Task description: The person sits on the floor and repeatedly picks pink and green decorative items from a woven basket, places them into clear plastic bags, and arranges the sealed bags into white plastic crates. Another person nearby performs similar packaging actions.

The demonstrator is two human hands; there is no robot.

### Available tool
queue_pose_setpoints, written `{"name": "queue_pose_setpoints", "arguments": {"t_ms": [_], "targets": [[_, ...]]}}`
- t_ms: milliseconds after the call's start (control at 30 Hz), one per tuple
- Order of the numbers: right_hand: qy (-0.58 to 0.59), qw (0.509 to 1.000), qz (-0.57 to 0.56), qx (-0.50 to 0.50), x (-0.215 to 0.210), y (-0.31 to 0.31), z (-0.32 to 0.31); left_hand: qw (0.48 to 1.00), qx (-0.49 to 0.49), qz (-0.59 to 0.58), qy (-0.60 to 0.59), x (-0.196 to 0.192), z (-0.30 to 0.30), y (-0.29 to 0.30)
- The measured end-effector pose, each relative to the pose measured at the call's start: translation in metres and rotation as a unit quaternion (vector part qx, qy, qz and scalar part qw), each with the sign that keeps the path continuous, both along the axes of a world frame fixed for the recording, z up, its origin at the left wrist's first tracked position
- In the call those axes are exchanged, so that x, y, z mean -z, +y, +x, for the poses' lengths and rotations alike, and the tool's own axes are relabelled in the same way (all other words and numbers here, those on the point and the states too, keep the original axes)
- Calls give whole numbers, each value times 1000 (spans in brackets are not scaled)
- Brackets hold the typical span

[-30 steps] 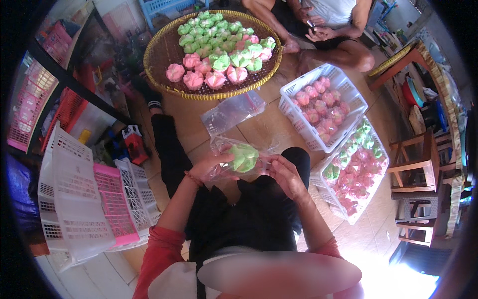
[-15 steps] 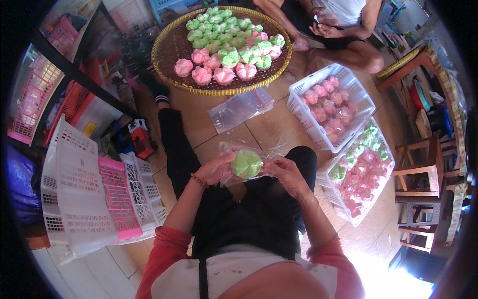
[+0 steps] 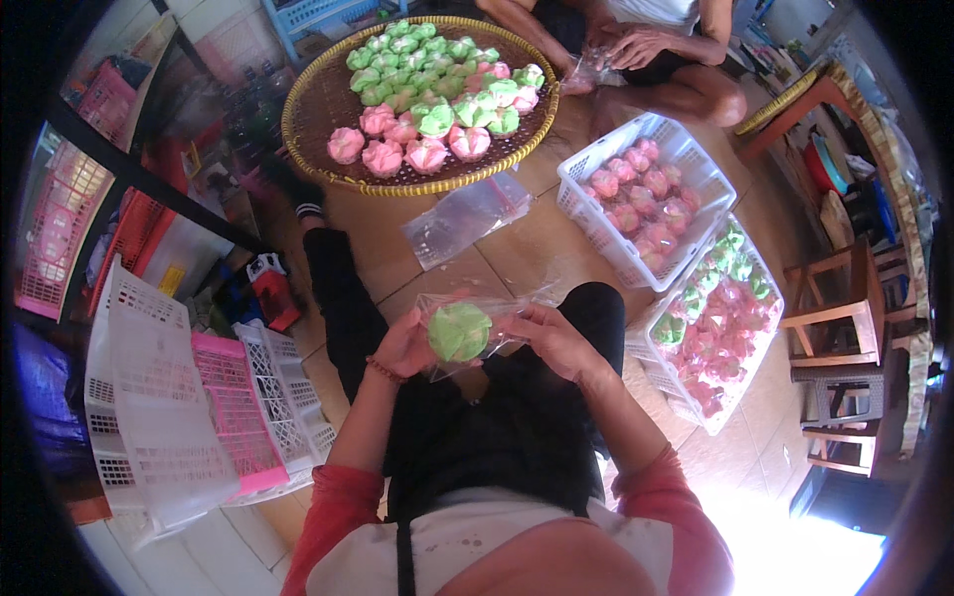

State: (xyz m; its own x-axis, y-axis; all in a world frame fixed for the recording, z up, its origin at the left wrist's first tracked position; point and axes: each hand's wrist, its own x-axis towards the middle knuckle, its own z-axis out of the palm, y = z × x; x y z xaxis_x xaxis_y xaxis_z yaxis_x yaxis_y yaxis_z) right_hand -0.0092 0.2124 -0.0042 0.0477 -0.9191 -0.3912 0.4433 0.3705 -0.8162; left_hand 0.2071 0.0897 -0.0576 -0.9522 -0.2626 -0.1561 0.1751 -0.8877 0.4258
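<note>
A green steamed cupcake [image 3: 459,332] with a split, petal-like top sits inside a clear plastic bag [image 3: 503,312] above my lap. My left hand [image 3: 401,345] is closed around the cake's left side through the film. At the bag's right end, my right hand [image 3: 556,341] pinches the plastic between thumb and fingers. Beyond my hands, flat clear bags [image 3: 465,221] lie stacked on the tiled floor. Past them stands a round woven tray [image 3: 437,189] bearing rows of unwrapped green and pink cupcakes [image 3: 383,157].
To the right, a white crate [image 3: 636,274] holds pink wrapped cupcakes; a second white crate [image 3: 651,364] has pink and green ones. Another person's hands [image 3: 636,48] handle clear plastic at the far right. Empty crates [image 3: 234,397] lean on my left. Wooden stools [image 3: 840,308] stand far right.
The bagged cake has moved slightly left and turned, with my left hand still around it. The other person's hands have shifted and clear plastic now shows below them. The view has shifted slightly.
</note>
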Motion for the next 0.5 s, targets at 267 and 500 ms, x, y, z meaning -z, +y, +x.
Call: {"name": "queue_pose_setpoints", "arguments": {"t_ms": [267,500], "targets": [[33,999,3,-42,8,-1,0,999,-13,-32,-3,7,2,6],[106,982,-89,132,1,-10,-15,990,-142,-7,15,3,-13,15]]}}
